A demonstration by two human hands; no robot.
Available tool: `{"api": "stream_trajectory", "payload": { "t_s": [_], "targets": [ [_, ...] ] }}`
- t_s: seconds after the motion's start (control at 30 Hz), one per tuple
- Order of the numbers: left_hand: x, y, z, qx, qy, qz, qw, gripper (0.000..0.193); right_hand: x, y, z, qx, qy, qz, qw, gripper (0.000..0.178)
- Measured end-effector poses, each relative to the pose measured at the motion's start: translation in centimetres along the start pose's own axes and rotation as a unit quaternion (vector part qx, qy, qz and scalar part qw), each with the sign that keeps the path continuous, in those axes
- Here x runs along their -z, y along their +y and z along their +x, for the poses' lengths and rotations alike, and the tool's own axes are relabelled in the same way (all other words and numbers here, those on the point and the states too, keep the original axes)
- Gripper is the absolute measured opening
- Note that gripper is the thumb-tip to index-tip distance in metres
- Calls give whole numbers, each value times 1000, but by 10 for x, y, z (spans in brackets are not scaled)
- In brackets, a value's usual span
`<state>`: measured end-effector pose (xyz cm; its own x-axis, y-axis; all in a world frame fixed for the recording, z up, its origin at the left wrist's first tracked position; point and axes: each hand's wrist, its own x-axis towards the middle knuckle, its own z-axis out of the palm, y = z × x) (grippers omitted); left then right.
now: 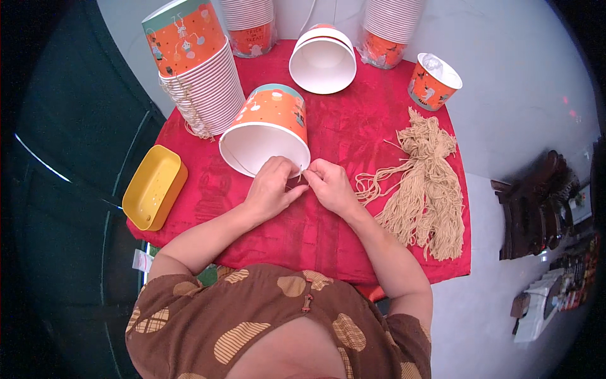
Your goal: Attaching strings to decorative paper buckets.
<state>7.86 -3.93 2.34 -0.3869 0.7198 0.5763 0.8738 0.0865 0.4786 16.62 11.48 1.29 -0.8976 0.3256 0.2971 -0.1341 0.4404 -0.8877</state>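
An orange paper bucket [278, 108] with a green band and white rim lies on its side, its mouth facing me. My left hand [270, 188] is closed at the bottom right of that rim, fingers curled against the edge and thumb pointing right. Just beside it, my right hand [329, 187] pinches a short end of thin cord [300, 170] at the rim. A faint strand of cord runs along the inside of the bucket's mouth. Fingertips cover the exact spot where cord and rim meet.
A tall stack of paper buckets [208, 85] with cords hanging from it stands at the left, near a yellow plastic tub [156, 189]. A bundle of beige cords [426, 189] lies right. White-lined bowls [323, 63], a small orange cup [434, 82] and wrapped stacks [385, 47] stand behind.
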Motion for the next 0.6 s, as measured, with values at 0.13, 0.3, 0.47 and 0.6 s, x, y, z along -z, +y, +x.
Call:
{"api": "stream_trajectory", "payload": {
  "t_s": [0.13, 0.3, 0.47, 0.6],
  "targets": [
    [-5, -10, 0, -9, 20, 17, 1000, 24, 1, -5, -1, -10, -13, -19, 1000, 17],
    [-3, -9, 1, -12, 25, -17, 999, 17, 3, -4, -4, -4, -25, -52, 998, 15],
    [-5, -13, 0, -2, 6, -19, 1000, 13, -1, 5, -8, 17, -36, -79, 996, 11],
    [-8, -14, 0, 5, 8, -5, 1000, 14, -3, 5, -8, 8, -55, -117, 992, 11]
  ]
}}
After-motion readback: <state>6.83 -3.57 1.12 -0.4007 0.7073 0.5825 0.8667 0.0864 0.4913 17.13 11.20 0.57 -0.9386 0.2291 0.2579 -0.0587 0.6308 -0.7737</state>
